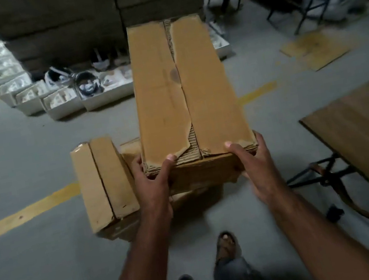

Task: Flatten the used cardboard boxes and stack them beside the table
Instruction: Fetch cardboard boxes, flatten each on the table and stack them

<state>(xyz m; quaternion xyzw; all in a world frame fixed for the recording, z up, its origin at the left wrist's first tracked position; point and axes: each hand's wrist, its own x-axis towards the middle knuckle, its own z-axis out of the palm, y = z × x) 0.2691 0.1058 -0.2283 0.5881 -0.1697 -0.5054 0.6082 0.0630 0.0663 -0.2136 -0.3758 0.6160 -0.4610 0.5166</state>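
I've both hands, left (pixel 154 182) and right (pixel 254 164), clamped on the box's (pixel 183 85) near corners; feels light, stiff, seam torn between thumbs.

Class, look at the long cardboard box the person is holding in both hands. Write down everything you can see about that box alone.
The long cardboard box is brown corrugated card, still assembled, not flattened. Its two top flaps meet along a centre seam, with torn edges baring the fluting at both ends, and a dark stain near the middle. It is held lengthwise, pointing away from the person. The left hand and right hand grip its near corners, thumbs on top.
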